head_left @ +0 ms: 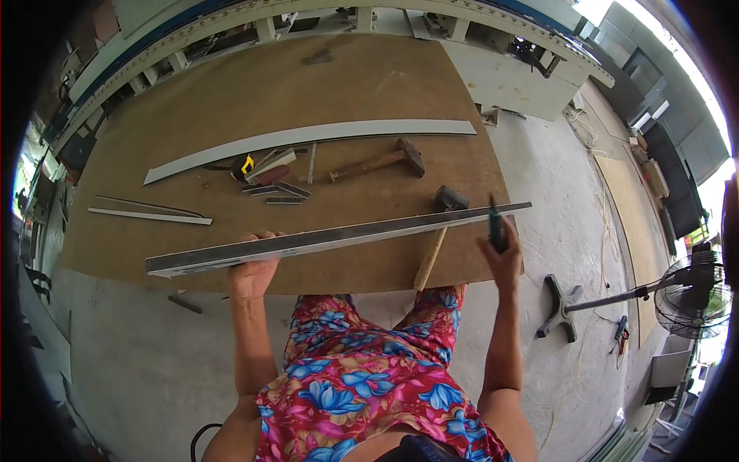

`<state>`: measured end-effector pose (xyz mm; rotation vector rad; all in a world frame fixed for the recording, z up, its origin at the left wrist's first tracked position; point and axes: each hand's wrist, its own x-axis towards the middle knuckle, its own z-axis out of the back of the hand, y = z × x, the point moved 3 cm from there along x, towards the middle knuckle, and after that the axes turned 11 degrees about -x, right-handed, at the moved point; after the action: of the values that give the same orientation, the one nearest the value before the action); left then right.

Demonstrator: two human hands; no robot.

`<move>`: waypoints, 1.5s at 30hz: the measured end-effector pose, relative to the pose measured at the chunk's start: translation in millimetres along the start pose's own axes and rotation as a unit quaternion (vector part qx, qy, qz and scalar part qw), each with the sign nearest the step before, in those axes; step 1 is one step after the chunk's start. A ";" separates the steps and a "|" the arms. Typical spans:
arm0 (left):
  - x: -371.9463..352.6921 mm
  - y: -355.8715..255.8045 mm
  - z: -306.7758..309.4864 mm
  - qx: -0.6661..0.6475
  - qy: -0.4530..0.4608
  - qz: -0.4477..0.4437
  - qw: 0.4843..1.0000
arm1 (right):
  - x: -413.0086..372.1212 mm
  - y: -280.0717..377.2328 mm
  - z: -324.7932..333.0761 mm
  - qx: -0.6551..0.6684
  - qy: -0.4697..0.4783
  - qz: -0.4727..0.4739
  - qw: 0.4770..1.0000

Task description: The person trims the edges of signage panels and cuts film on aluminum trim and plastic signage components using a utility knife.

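One long metal strip (pixel 346 235) lies along the desk's (pixel 231 108) near edge — thin, stiff, likely light yet whippy, best held nearer its middle. The left grip (pixel 252 273) curls shut around its left part; the right grip (pixel 502 258) clasps a dark tool (pixel 496 227) by its right end.
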<state>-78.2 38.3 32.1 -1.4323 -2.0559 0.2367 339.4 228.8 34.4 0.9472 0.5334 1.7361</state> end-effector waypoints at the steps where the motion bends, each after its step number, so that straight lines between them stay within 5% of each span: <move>1: 3.2 0.6 -2.9 0.004 0.033 0.007 0.999 | -6.3 13.6 -9.5 0.009 0.025 -0.018 0.999; 5: 3.4 4.5 7.1 0.003 0.142 0.019 0.990 | -19.0 33.3 -31.7 0.021 0.056 -0.020 0.998; 8: -1.0 6.4 9.0 0.052 0.143 0.018 0.988 | -24.9 31.7 -37.2 0.001 0.047 -0.044 0.998; 22: -23.0 -2.7 18.2 0.077 -0.226 -0.007 0.971 | -40.9 6.2 -75.0 -0.013 -0.051 -0.032 0.998; 30: -61.3 -20.2 51.7 0.026 -0.259 -0.139 0.956 | -34.9 8.8 -90.1 -0.051 -0.020 -0.064 0.996; 34: -69.3 -44.3 40.7 -0.136 -0.198 -0.167 0.956 | -27.7 12.4 -92.4 -0.044 -0.028 -0.021 0.998; 40: -75.4 -64.2 67.8 -0.006 -0.470 -0.122 0.874 | -17.9 42.1 -90.1 -0.080 -0.020 0.012 0.996; 45: -67.9 -68.7 48.3 -0.037 -0.361 -0.162 0.918 | 12.7 51.1 -80.3 -0.093 -0.025 0.042 0.994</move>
<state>-144.8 -40.5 0.3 -1.1032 -2.8829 0.6252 243.6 229.2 28.9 0.8893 0.2960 1.7978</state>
